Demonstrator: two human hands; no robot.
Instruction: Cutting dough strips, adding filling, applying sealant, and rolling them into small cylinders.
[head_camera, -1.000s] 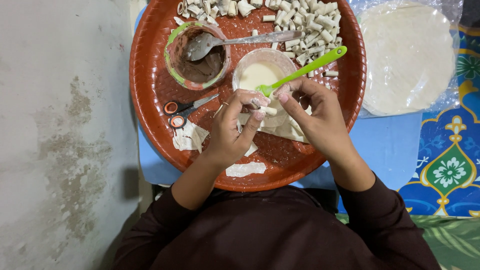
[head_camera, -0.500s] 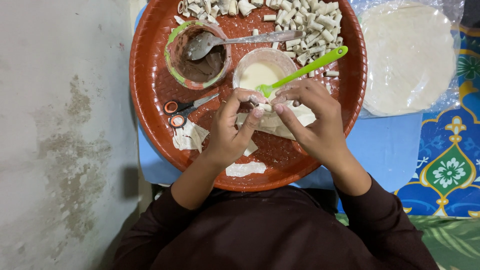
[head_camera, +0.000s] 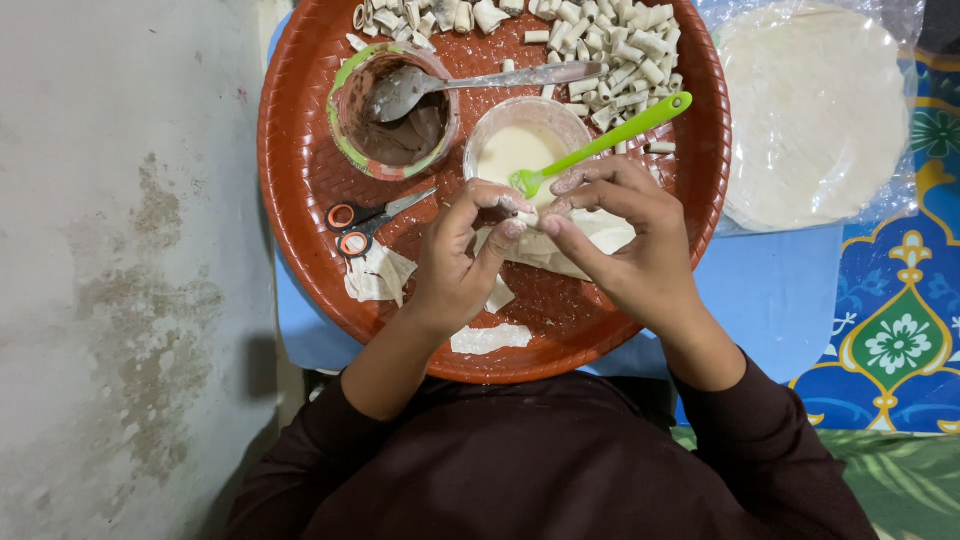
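Both hands, left (head_camera: 455, 265) and right (head_camera: 625, 240), pinch a small dough roll (head_camera: 528, 218), mid-rolling; sealing it with paste (head_camera: 510, 152) seems next

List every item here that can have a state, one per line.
Left hand: pinching a small dough piece.
Right hand: pinching the same piece.
Scissors: closed, lying flat.
Brown bowl: nearly empty, metal spoon resting inside.
Clear bowl: holds pale liquid, green brush in it.

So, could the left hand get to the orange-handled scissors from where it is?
Probably yes: the scissors lie bare on the red tray, just beside the left hand, nothing between. Its fingertips are pinching a dough piece, though.
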